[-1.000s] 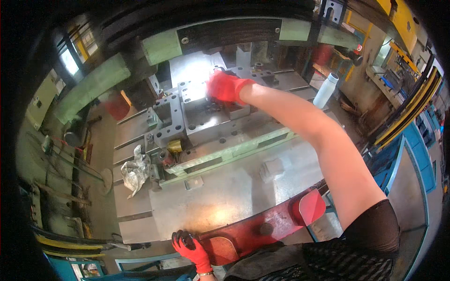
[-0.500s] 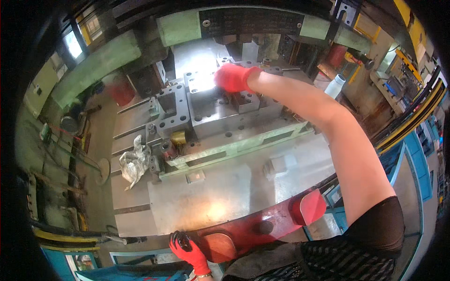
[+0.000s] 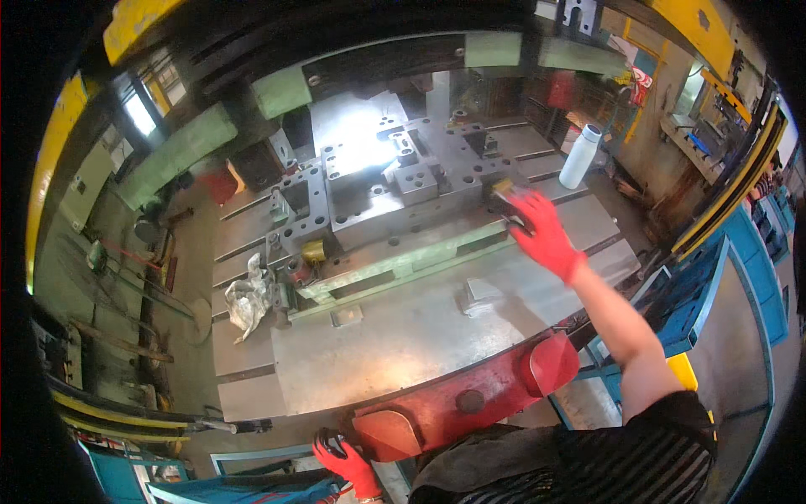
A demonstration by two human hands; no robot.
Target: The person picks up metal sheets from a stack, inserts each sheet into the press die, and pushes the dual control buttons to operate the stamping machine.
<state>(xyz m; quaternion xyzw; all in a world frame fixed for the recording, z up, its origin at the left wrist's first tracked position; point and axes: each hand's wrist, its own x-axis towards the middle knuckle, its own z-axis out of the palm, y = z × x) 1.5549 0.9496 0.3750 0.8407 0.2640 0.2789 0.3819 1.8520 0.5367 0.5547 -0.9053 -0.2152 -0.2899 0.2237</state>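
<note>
My right hand (image 3: 546,233), in a red glove, reaches over the right front corner of the steel die (image 3: 361,206). Its fingers are stretched out and apart, beside a brass-coloured cylinder (image 3: 503,186); whether they touch it I cannot tell. Under strong light at the back of the die lies a pale metal plate (image 3: 344,161) with holes, a small steel block (image 3: 416,182) to its right. Low in the view, my left hand (image 3: 348,467), also red-gloved, is curled by the left end of a red control bar (image 3: 445,412). Dark patches show at its fingers; what they hold is hidden.
A white bottle (image 3: 579,157) stands on the press bed, right of the die. At the left lie a crumpled whitish cloth (image 3: 247,296) and another brass-coloured cylinder (image 3: 313,250). The press's green and black beam (image 3: 382,63) spans above. Blue racks (image 3: 709,294) stand at right.
My right hand has moved from the lit plate to the right and nearer, and its fingers have spread. My left hand stays by the red bar. The view has shifted slightly.
</note>
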